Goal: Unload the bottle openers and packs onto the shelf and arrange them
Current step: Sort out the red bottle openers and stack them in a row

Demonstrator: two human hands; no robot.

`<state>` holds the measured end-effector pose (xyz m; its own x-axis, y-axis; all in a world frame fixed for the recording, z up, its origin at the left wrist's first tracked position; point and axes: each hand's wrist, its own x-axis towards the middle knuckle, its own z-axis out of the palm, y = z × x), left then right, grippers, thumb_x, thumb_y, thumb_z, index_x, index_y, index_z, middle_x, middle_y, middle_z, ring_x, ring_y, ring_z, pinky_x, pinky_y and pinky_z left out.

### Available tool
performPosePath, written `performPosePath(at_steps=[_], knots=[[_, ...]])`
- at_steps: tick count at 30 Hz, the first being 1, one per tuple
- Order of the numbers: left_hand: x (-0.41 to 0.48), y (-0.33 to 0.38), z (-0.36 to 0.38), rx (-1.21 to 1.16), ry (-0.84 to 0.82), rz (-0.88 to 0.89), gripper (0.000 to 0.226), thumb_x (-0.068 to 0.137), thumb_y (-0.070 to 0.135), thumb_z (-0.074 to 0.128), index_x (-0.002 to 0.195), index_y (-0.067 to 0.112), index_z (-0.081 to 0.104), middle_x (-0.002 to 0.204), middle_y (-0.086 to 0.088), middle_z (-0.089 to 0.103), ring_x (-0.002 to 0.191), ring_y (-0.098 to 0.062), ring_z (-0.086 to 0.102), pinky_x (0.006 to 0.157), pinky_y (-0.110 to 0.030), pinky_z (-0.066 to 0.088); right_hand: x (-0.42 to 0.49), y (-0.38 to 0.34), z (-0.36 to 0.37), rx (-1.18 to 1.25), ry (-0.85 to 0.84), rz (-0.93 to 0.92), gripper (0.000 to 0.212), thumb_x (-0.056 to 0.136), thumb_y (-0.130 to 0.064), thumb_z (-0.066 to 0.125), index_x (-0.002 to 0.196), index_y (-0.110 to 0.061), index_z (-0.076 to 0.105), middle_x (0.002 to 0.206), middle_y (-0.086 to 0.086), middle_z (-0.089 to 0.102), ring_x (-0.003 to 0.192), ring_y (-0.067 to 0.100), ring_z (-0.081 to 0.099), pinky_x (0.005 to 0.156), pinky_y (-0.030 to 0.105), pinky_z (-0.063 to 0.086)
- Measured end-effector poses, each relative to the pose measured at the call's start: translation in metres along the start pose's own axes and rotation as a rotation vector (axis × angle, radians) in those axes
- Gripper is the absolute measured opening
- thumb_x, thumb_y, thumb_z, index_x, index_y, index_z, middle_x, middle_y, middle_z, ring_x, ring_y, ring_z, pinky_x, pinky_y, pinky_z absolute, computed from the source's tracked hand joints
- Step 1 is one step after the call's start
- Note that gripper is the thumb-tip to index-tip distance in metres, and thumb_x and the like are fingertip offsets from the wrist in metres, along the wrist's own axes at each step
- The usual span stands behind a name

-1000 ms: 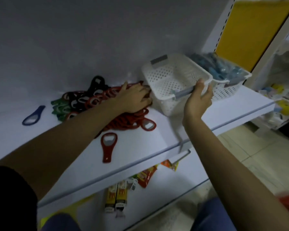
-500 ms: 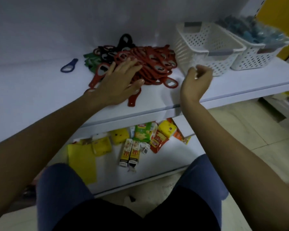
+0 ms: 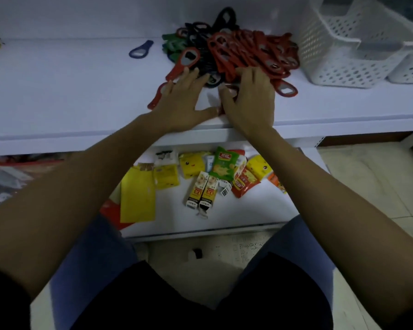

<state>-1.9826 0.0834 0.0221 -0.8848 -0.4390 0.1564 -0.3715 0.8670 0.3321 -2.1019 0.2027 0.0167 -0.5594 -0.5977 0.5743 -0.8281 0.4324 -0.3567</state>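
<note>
views: 1, head cam, wide-angle, worn on the person
position: above the person's lap, just in front of the white shelf (image 3: 57,91)
facing: forward and steeply down
range: close; forearms enter from both lower corners, left hand (image 3: 181,103) and right hand (image 3: 250,101) near centre
top of frame: bottle opener pile (image 3: 248,51); baskets (image 3: 332,65) cropped at the right corner
bottom of frame: lower shelf (image 3: 260,210), knees, floor tiles (image 3: 367,175)
</note>
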Motion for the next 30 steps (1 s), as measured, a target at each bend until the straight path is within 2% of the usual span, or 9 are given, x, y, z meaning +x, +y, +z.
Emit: performPosePath(at_steps=[3, 7, 9, 12, 17, 20, 23, 26, 30], knots=[[0.003, -0.001, 0.000, -0.024, 0.058, -0.008, 0.083, 0.089, 0.057, 0.047, 0.151, 0.015, 0.012, 0.159, -0.008, 0.010, 0.146, -0.023, 0.005, 0.117, -0.049, 0.010, 0.007, 0.003, 0.008, -0.137, -0.124, 0.037, 0.061, 0.089, -0.052, 0.050, 0.133, -0.011, 0.045, 0.142, 0.014, 0.040, 0.137, 0.030, 0.031, 0.112, 0.042, 0.021], [0.003, 0.000, 0.003, -0.027, 0.072, -0.021, 0.080, 0.091, 0.055, 0.045, 0.151, 0.015, 0.010, 0.159, -0.006, 0.008, 0.146, -0.022, 0.002, 0.117, -0.046, 0.007, 0.022, 0.003, 0.010, -0.085, -0.244, 0.207, 0.079, 0.085, -0.060, 0.054, 0.144, -0.012, 0.031, 0.156, 0.018, 0.018, 0.146, 0.031, 0.010, 0.117, 0.049, 0.006], [0.006, -0.002, 0.006, -0.011, 0.035, -0.019, 0.078, 0.092, 0.057, 0.040, 0.151, 0.016, 0.010, 0.159, -0.005, 0.006, 0.146, -0.021, -0.001, 0.117, -0.044, 0.003, 0.032, 0.000, 0.011, -0.060, -0.299, 0.220, 0.084, 0.085, -0.061, 0.053, 0.147, -0.011, 0.025, 0.158, 0.019, 0.010, 0.147, 0.032, 0.003, 0.118, 0.049, 0.001], [0.021, -0.017, -0.001, -0.050, 0.002, 0.013, 0.073, 0.094, 0.052, 0.040, 0.150, 0.012, 0.016, 0.159, -0.006, 0.008, 0.146, -0.020, 0.002, 0.118, -0.040, 0.001, 0.039, -0.001, 0.014, -0.054, -0.319, 0.189, 0.084, 0.088, -0.059, 0.051, 0.148, -0.009, 0.021, 0.158, 0.019, 0.010, 0.147, 0.031, 0.004, 0.118, 0.047, 0.004], [0.044, -0.036, -0.017, -0.143, 0.104, 0.121, 0.065, 0.090, 0.037, 0.058, 0.140, 0.002, 0.035, 0.151, -0.013, 0.030, 0.141, -0.026, 0.024, 0.114, -0.043, 0.021, 0.032, 0.008, 0.020, -0.056, -0.289, 0.199, 0.079, 0.092, -0.057, 0.043, 0.151, -0.010, 0.018, 0.159, 0.018, 0.007, 0.147, 0.029, 0.001, 0.118, 0.043, 0.001], [0.041, -0.037, -0.012, -0.177, 0.141, 0.102, 0.068, 0.089, 0.035, 0.061, 0.142, 0.004, 0.031, 0.152, -0.012, 0.026, 0.142, -0.025, 0.021, 0.115, -0.044, 0.021, 0.031, 0.007, 0.021, -0.074, -0.303, 0.196, 0.078, 0.094, -0.058, 0.038, 0.152, -0.012, 0.014, 0.160, 0.016, 0.002, 0.148, 0.027, -0.003, 0.117, 0.039, -0.004], [0.039, -0.040, -0.004, -0.153, 0.191, 0.082, 0.069, 0.090, 0.037, 0.058, 0.145, 0.008, 0.027, 0.155, -0.008, 0.020, 0.144, -0.022, 0.013, 0.119, -0.037, 0.011, 0.029, 0.007, 0.021, -0.094, -0.324, 0.193, 0.078, 0.094, -0.059, 0.035, 0.153, -0.014, 0.009, 0.160, 0.013, -0.003, 0.147, 0.025, -0.008, 0.117, 0.036, -0.007], [0.041, -0.042, 0.001, -0.135, 0.179, 0.092, 0.068, 0.093, 0.041, 0.051, 0.147, 0.013, 0.021, 0.157, -0.003, 0.013, 0.145, -0.016, 0.004, 0.117, -0.031, 0.006, 0.029, 0.006, 0.021, -0.108, -0.332, 0.191, 0.077, 0.095, -0.059, 0.031, 0.153, -0.015, 0.005, 0.160, 0.013, -0.005, 0.147, 0.025, -0.010, 0.117, 0.035, -0.009], [0.040, -0.044, 0.003, -0.137, 0.164, 0.130, 0.064, 0.095, 0.039, 0.047, 0.147, 0.013, 0.022, 0.157, -0.004, 0.014, 0.146, -0.016, 0.004, 0.117, -0.030, 0.006, 0.028, 0.001, 0.021, -0.102, -0.319, 0.195, 0.076, 0.095, -0.057, 0.033, 0.153, -0.015, 0.007, 0.160, 0.012, -0.002, 0.148, 0.024, -0.008, 0.115, 0.031, -0.010]])
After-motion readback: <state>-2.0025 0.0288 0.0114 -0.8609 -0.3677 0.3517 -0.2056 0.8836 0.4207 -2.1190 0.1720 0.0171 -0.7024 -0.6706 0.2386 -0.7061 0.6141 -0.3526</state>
